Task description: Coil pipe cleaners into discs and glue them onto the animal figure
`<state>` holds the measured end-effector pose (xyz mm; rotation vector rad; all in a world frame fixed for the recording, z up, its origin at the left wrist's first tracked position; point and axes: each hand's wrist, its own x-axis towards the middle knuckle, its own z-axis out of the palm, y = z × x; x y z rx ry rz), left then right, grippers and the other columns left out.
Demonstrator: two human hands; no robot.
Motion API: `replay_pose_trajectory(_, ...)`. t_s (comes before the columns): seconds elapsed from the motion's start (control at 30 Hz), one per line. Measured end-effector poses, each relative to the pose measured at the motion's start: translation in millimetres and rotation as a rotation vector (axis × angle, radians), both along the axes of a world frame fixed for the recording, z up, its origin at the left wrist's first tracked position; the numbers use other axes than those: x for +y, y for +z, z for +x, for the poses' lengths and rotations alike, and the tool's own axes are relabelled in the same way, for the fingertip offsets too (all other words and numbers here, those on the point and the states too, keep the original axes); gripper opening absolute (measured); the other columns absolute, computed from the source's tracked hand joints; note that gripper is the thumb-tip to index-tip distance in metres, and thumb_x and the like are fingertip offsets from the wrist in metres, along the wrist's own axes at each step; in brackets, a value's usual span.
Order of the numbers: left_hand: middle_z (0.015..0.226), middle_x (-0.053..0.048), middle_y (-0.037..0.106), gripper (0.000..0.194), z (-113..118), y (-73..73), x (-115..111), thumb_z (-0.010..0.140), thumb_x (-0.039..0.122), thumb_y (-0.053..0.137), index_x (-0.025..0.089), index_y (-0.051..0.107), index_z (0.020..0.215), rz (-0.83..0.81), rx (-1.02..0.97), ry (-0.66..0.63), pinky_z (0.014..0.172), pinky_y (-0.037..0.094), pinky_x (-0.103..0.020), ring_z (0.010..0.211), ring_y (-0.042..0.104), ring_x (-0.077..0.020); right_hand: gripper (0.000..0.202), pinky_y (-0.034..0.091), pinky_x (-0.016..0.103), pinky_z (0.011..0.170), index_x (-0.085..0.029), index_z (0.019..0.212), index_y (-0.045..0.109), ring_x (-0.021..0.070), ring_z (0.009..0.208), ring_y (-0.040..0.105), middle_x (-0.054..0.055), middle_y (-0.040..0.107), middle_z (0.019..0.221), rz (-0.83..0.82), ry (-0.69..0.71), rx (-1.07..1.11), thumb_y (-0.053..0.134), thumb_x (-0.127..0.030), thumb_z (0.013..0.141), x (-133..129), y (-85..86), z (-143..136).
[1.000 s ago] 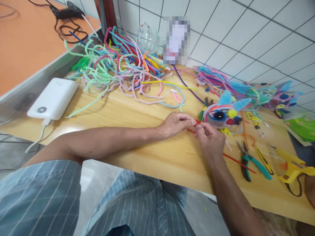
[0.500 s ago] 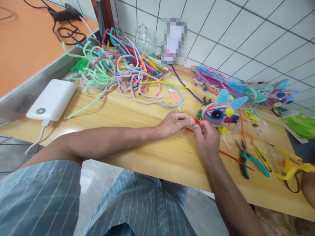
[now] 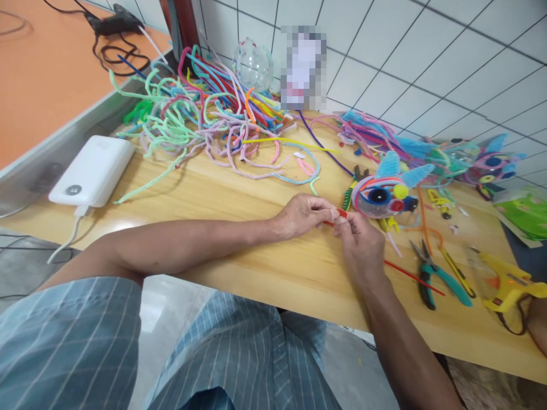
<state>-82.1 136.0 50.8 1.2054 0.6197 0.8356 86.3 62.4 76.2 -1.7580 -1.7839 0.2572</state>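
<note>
Between my fingertips is a small red piece (image 3: 342, 213), apparently coiled pipe cleaner. My left hand (image 3: 304, 215) pinches it from the left, and my right hand (image 3: 362, 242) grips its other side, so the two hands nearly touch. A straight red pipe cleaner (image 3: 414, 277) sticks out to the right from behind my right wrist. Just beyond my right hand sits a decorated animal head (image 3: 378, 196) with blue ears, a black-and-blue eye and a red nose. Green-handled pliers (image 3: 349, 192) lie against its left side.
Heaped pipe cleaners (image 3: 183, 114) lie at the back left, near a white power bank (image 3: 92, 171). To the right are teal pliers (image 3: 436, 276), a yellow cutter (image 3: 458, 272) and a yellow glue gun (image 3: 510, 282). Another person's arm (image 3: 537, 324) shows at the right edge.
Both hands keep hold of the red piece, with only a slight shift of the fingers. The view has moved slightly.
</note>
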Motion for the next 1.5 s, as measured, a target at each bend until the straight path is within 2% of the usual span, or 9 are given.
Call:
replay_pose_trajectory(0.17, 0.081, -0.005, 0.074, 0.034, -0.4, 1.8, -5.3, 0.085, 0.046, 0.075, 0.013, 0.079, 0.084, 0.037, 0.019, 0.033, 0.063, 0.046, -0.022, 0.069, 0.059, -0.0106, 0.031, 0.043, 0.033, 0.07, -0.025, 0.081, 0.059, 0.0203, 0.068, 0.06, 0.001, 0.067, 0.07, 0.026, -0.004, -0.057, 0.046, -0.043, 0.102, 0.8, 0.2, -2.7)
replay_pose_trajectory(0.47, 0.073, -0.002, 0.071, 0.031, -4.2, 4.0, -7.0, 0.085, 0.042, 0.075, 0.012, 0.077, 0.079, 0.044, 0.04, 0.003, 0.064, 0.046, -0.023, 0.066, 0.057, -0.0101, 0.032, 0.041, 0.033, 0.068, -0.026, 0.073, 0.053, 0.0204, 0.065, 0.055, 0.001, 0.059, 0.065, 0.096, -0.014, -0.147, 0.046, -0.039, 0.102, -1.8, -1.3, -5.5)
replay_pose_trajectory(0.7, 0.079, -0.003, 0.072, 0.027, -0.2, 5.6, -7.0, 0.084, 0.039, 0.076, 0.012, 0.072, 0.081, -0.027, -0.032, 0.023, 0.063, 0.047, -0.022, 0.064, 0.057, -0.0086, 0.028, 0.042, 0.033, 0.07, -0.025, 0.086, 0.06, 0.0215, 0.072, 0.062, 0.002, 0.069, 0.075, 0.057, -0.013, -0.037, 0.046, -0.042, 0.103, -1.3, -3.8, -5.5)
replay_pose_trajectory(0.8, 0.077, -0.002, 0.07, 0.026, 0.0, 5.2, -6.1, 0.085, 0.037, 0.075, 0.012, 0.072, 0.083, -0.04, -0.037, 0.023, 0.063, 0.046, -0.022, 0.062, 0.055, -0.0077, 0.026, 0.043, 0.034, 0.071, -0.025, 0.091, 0.061, 0.0223, 0.073, 0.062, 0.003, 0.069, 0.077, 0.039, -0.009, -0.054, 0.047, -0.043, 0.102, -0.4, -2.9, -4.9)
replay_pose_trajectory(1.07, 0.08, -0.004, 0.072, 0.028, -1.0, 2.5, -4.9, 0.087, 0.039, 0.074, 0.012, 0.073, 0.081, -0.024, -0.026, 0.002, 0.064, 0.046, -0.022, 0.064, 0.056, -0.0082, 0.03, 0.039, 0.033, 0.067, -0.026, 0.081, 0.054, 0.0222, 0.07, 0.057, 0.003, 0.062, 0.072, 0.073, -0.035, -0.195, 0.043, -0.043, 0.103, -0.8, -7.4, -6.7)
replay_pose_trajectory(1.3, 0.078, -0.004, 0.073, 0.037, -0.8, 2.3, -5.5, 0.081, 0.048, 0.08, 0.012, 0.074, 0.08, -0.006, -0.015, 0.003, 0.064, 0.047, -0.023, 0.065, 0.057, -0.0091, 0.03, 0.041, 0.032, 0.069, -0.026, 0.081, 0.055, 0.0204, 0.068, 0.057, 0.001, 0.063, 0.07, 0.078, -0.003, -0.126, 0.046, -0.042, 0.104, -1.6, -8.0, -4.1)
replay_pose_trajectory(1.5, 0.08, -0.003, 0.073, 0.034, -0.6, -1.9, -8.8, 0.084, 0.046, 0.076, 0.012, 0.075, 0.086, 0.095, -0.02, 0.065, 0.066, 0.047, -0.024, 0.068, 0.058, -0.0102, 0.03, 0.042, 0.031, 0.067, -0.025, 0.079, 0.055, 0.0192, 0.065, 0.058, 0.0, 0.065, 0.068, 0.074, 0.024, -0.044, 0.047, -0.041, 0.103, -0.7, -6.0, -3.8)
